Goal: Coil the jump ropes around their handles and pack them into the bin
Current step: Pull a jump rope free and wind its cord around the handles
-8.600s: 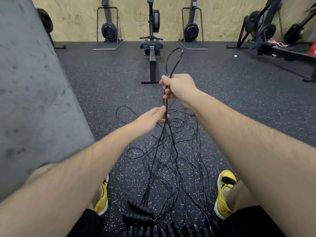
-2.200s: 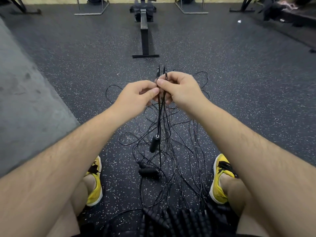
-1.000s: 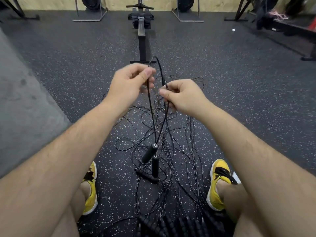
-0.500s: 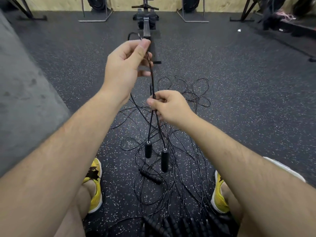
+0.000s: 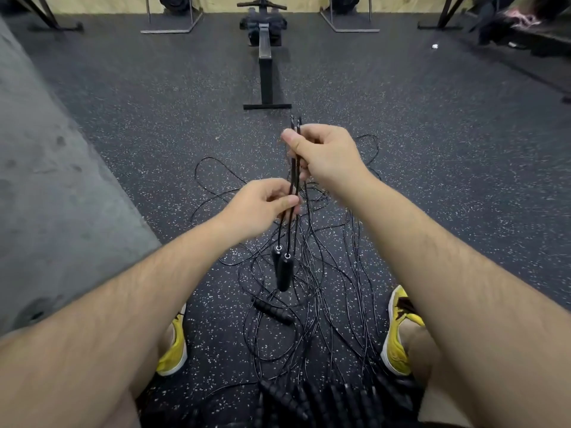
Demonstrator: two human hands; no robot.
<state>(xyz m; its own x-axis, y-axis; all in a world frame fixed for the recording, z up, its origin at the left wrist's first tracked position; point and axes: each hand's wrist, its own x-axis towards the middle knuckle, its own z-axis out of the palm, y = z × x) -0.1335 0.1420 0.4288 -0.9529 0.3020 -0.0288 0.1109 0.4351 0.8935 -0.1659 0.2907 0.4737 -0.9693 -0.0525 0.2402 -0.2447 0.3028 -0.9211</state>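
Observation:
My right hand (image 5: 324, 156) pinches a folded bundle of thin black jump rope (image 5: 294, 177), whose short bends stick up above my fingers. Lower down, my left hand (image 5: 262, 208) grips the same strands. Two smooth black handles (image 5: 282, 270) hang side by side from these strands, above the floor. A tangle of other black ropes (image 5: 327, 273) spreads over the speckled floor between my feet. One ribbed handle (image 5: 272, 310) lies loose under the hanging pair. Several ribbed handles (image 5: 324, 400) are bunched at the bottom edge. No bin is in view.
A grey concrete block (image 5: 55, 193) rises on the left. A rowing machine rail (image 5: 266, 63) runs away straight ahead, with metal stands against the plywood wall. My yellow shoes (image 5: 398, 332) flank the rope pile. Dark gym equipment (image 5: 509, 26) stands at the far right.
My left hand has dropped from high above to below my right hand. My right hand has risen and now holds the top of the folded rope. The two handles hang closer together.

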